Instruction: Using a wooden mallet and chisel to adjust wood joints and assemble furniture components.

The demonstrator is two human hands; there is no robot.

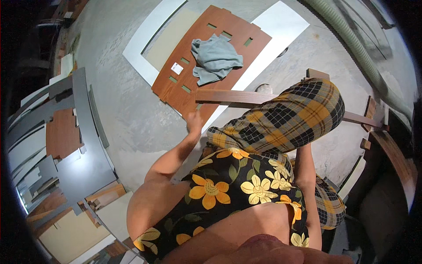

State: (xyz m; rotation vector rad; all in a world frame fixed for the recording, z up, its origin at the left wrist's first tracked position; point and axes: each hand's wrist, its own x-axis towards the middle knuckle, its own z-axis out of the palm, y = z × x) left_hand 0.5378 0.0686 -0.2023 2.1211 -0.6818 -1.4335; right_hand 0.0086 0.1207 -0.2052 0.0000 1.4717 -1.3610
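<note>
Your panel [237, 26] looks stiff, likely heavy, best held at its 10 and 4 o'clock edges; your left grip [194, 120] curls at 7 o'clock, its hold unclear, your right grip hidden.

Workshop, board offcuts [63, 134], slotted brown panel [187, 76], ribbed hose [362, 57], grey floor [127, 101]

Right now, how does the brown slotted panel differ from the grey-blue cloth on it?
The brown panel lies flat; the grey-blue cloth is rumpled. The brown panel is larger, while the grey-blue cloth covers only part of it. The brown panel has cut slots; the grey-blue cloth shows folds. Both show one main colour.
</note>
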